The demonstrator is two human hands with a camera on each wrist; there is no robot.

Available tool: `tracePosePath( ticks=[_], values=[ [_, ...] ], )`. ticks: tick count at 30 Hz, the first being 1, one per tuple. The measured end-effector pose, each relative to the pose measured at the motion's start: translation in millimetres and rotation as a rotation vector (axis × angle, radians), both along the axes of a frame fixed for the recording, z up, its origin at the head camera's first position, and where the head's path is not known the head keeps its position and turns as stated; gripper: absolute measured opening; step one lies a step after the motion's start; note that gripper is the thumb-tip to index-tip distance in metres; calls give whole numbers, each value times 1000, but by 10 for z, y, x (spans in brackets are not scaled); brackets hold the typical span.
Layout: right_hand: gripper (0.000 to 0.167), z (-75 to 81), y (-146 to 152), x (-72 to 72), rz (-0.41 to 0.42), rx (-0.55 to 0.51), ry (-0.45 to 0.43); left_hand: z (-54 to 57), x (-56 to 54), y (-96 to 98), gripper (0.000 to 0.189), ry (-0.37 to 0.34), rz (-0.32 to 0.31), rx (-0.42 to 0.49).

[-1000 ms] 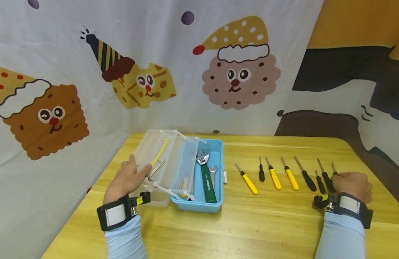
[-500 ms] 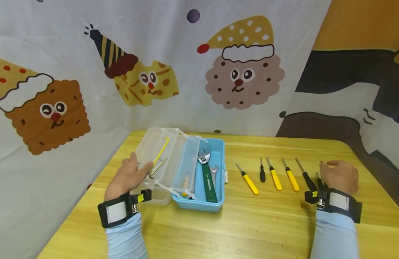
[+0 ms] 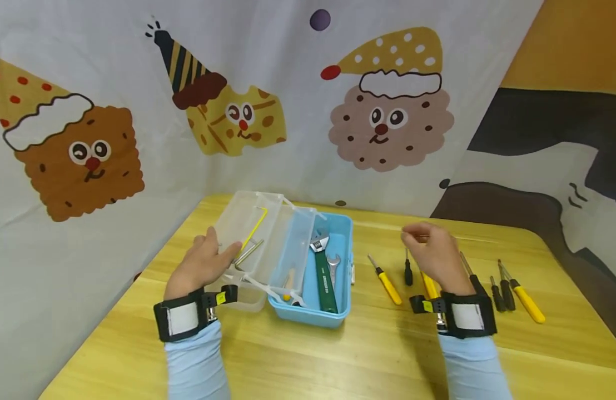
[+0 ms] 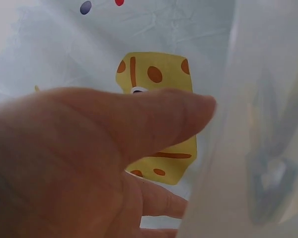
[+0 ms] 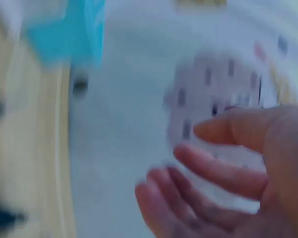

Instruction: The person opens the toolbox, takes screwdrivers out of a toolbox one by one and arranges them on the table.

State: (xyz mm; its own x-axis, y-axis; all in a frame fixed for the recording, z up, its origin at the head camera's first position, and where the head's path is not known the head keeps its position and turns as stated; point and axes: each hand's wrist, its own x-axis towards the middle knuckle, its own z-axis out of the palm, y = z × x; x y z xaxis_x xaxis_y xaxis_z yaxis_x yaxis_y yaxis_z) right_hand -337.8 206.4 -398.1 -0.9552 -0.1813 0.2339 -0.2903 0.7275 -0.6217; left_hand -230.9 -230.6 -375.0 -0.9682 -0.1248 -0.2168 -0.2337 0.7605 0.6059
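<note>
My left hand (image 3: 200, 264) touches the edge of the clear plastic tray (image 3: 288, 233) of a blue toolbox (image 3: 308, 320); its thumb (image 4: 174, 114) is straight. On the tray lie a yellow hex key (image 3: 255, 225) and a silver one (image 3: 249, 255). Inside the box are a green-handled adjustable wrench (image 3: 325, 283) and a silver open-end wrench (image 3: 333, 269). My right hand (image 3: 435, 255) hovers above a row of screwdrivers, holding nothing, fingers loosely bent. A small black screwdriver (image 3: 408, 275) and a yellow one (image 3: 430, 287) lie beneath it. The right wrist view is blurred.
Left in the row lies a yellow screwdriver (image 3: 388, 286). Black screwdrivers (image 3: 506, 294) and another yellow one (image 3: 528, 303) lie at the right. The hand and wrist hide part of the row. A cartoon-printed cloth (image 3: 298, 178) hangs behind the wooden table (image 3: 368, 355).
My right hand has let go of a yellow-handled screwdriver at the row's right end and moved left over the other screwdrivers. The left hand stays at the tray. The head view has shifted slightly.
</note>
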Motion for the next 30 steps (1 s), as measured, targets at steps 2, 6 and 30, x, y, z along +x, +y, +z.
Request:
tracePosePath(
  ticks=[2,6,30],
  values=[
    [34,-20,-257,54,134,6,-1,21,-16,-3,101,2,-6,-10],
    [26,-116,-682,156,372,77,-72,-7,-45,52,100,8,-12,6],
    [41,41,-1667,-91,598,405,-543,4,-17,9,100,7,15,-2]
  ],
)
